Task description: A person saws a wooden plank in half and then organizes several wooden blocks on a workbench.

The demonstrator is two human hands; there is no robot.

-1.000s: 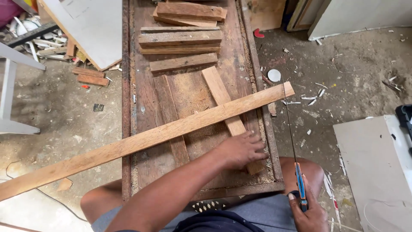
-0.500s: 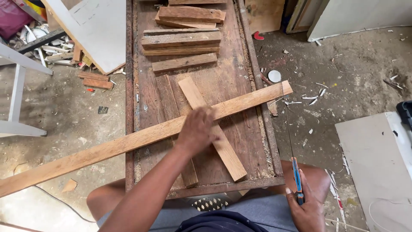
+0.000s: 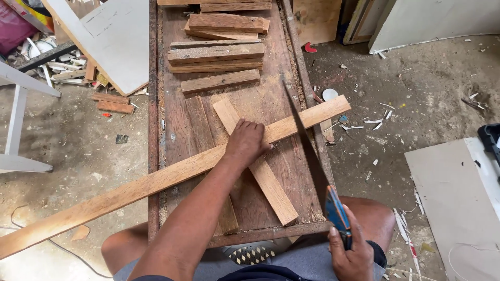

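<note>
Handsaw (image 3: 307, 151) now raised; left hand (image 3: 245, 143) unmoved on plank (image 3: 172, 174)

Stack of short wood offcuts (image 3: 221, 49) top centre on the worn tabletop (image 3: 156, 119). Upper left: pale board (image 3: 112, 39) leaning, scrap pile (image 3: 39, 54) behind it, two small wood blocks (image 3: 112, 102) on the concrete floor (image 3: 73, 151). White stand leg (image 3: 18, 122) far left. White panel (image 3: 453, 203) lower right. Red scrap (image 3: 310, 48) and white disc (image 3: 329, 94) right of the tabletop, white chips scattered around.
</note>
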